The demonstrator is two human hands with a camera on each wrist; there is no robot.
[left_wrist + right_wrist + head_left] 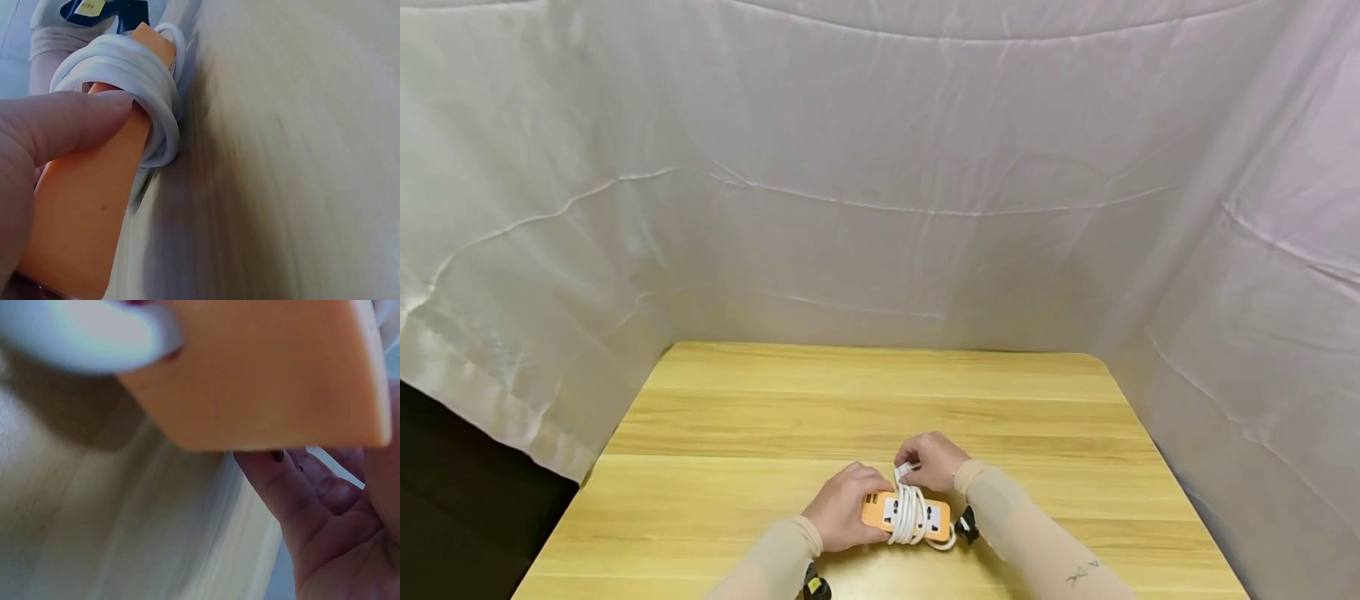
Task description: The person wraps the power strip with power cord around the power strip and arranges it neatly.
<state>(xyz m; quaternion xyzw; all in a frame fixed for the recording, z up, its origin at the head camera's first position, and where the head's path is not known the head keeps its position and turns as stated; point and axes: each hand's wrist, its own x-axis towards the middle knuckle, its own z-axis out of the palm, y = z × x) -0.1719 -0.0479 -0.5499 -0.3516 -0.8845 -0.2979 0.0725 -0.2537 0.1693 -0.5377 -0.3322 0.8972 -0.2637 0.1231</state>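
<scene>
An orange power strip [870,513] with white socket panels is tilted over the table near its front, its white cord [910,515] wound several times around the middle. My left hand [847,507] grips the strip's left end, the thumb along the near side and the fingers over the far side. In the left wrist view that thumb reaches the coils [134,69]. My right hand [934,461] is just beyond the strip and pinches the white end piece [904,472] of the cord. A loop of cord [946,543] hangs out at the strip's right end.
The wood-grain table [760,417] has rounded far corners. Pale grey curtains [925,250] stand around it at the back and both sides. A black wrist mount [967,525] on the right arm is close to the cord loop.
</scene>
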